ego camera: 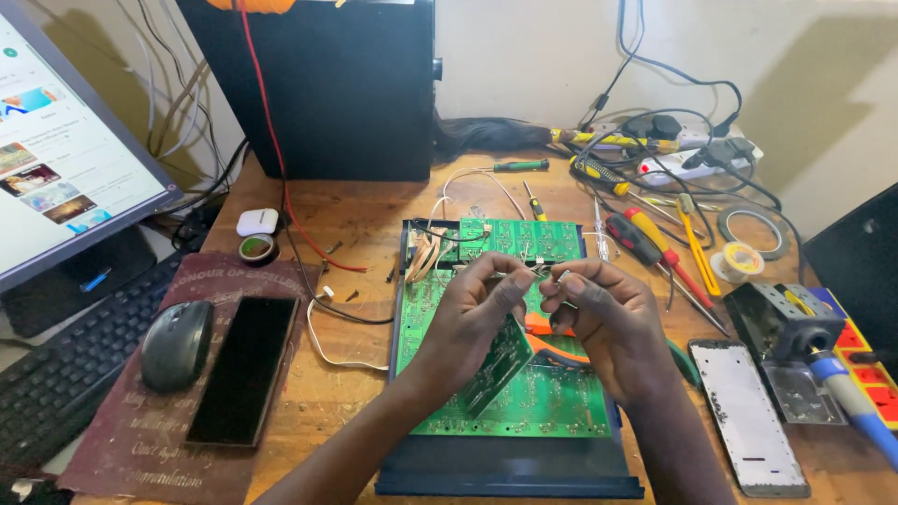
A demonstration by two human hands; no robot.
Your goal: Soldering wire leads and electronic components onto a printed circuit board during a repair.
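- Small board (500, 365), green, tilted on edge above large board (533, 397), gripped in left hand (477, 313); lower corner close over the large board, contact impossible to tell
- Left hand fingers (500, 281) curled shut around the small board's upper edge, thumb and fingertips pinched toward the right hand
- Right hand (603, 313) just beside the left, fingertips nearly touching; fingers (561, 290) pinched shut on a thin pale part (561, 277), too small to identify
- Orange pliers (552, 341) lying under both hands on the large board
- Large board flat on dark tray (505, 468), centre of wooden desk (355, 210)
- Mouse (176, 344) and phone (241, 369) well apart to the left; screwdrivers (645, 238) and solder reel (737, 262) to the right; soldering iron (856, 397) at far right
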